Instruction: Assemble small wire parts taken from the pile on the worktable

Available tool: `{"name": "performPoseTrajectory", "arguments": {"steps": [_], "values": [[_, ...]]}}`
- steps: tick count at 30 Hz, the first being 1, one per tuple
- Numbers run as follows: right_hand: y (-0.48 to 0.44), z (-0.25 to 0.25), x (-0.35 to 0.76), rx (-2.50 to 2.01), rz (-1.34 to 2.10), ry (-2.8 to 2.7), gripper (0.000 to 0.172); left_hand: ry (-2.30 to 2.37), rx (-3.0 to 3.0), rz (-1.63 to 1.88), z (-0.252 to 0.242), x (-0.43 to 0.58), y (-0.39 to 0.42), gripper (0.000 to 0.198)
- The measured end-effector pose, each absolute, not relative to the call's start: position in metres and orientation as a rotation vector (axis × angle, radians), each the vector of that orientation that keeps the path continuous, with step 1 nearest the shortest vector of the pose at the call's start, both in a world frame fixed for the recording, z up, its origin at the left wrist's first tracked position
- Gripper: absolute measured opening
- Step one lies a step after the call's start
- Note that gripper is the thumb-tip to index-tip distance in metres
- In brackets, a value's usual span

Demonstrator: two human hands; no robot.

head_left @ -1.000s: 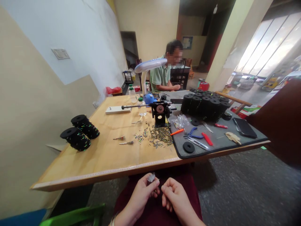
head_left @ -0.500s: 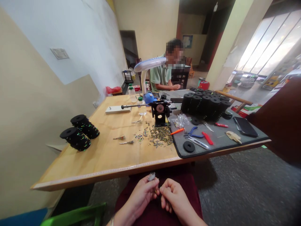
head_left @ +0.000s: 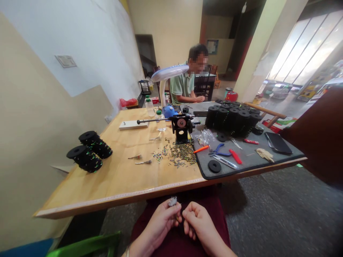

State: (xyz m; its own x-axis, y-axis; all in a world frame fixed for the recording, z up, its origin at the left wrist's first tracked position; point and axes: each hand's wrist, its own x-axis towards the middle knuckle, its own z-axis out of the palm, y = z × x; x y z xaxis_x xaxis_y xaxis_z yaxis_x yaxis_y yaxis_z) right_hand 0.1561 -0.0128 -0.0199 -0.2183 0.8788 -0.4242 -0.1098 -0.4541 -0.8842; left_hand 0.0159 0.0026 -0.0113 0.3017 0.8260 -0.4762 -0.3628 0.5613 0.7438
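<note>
Over my lap, in front of the table edge, my left hand [head_left: 167,216] is closed on a small grey bristly bundle [head_left: 173,201], whose tip pokes up between thumb and forefinger. Close beside it my right hand [head_left: 194,219] is closed too, thumb and forefinger pinched; whatever it holds is too small or hidden. The two hands nearly touch at the fingertips. Similar thin bundles [head_left: 143,162] lie on the wooden table [head_left: 118,185]. Near them are a heap of small dark-and-gold pieces [head_left: 183,152] and scattered coloured bits [head_left: 160,155].
A black hand-crank winder [head_left: 181,129] stands mid-table by a blue-based lamp [head_left: 168,111]. Black spools stand at left [head_left: 89,161] and right [head_left: 232,119]. A grey mat [head_left: 253,165] carries blue pliers [head_left: 222,151], tweezers [head_left: 225,162] and a phone [head_left: 278,142]. Opposite sits a person [head_left: 180,87].
The view has shifted very slightly. My hands stay in almost the same place, with the bundle still in the left one; the right fingers have moved only a little.
</note>
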Motion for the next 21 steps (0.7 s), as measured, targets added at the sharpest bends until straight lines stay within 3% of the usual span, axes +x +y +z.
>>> {"name": "performPoseTrajectory", "arguments": {"steps": [21], "values": [[-0.0137,-0.0177,0.1536,-1.348,1.765,-1.008,0.031,0.936,0.466,0.837,-0.0173,0.0149,0.0041,0.024]]}}
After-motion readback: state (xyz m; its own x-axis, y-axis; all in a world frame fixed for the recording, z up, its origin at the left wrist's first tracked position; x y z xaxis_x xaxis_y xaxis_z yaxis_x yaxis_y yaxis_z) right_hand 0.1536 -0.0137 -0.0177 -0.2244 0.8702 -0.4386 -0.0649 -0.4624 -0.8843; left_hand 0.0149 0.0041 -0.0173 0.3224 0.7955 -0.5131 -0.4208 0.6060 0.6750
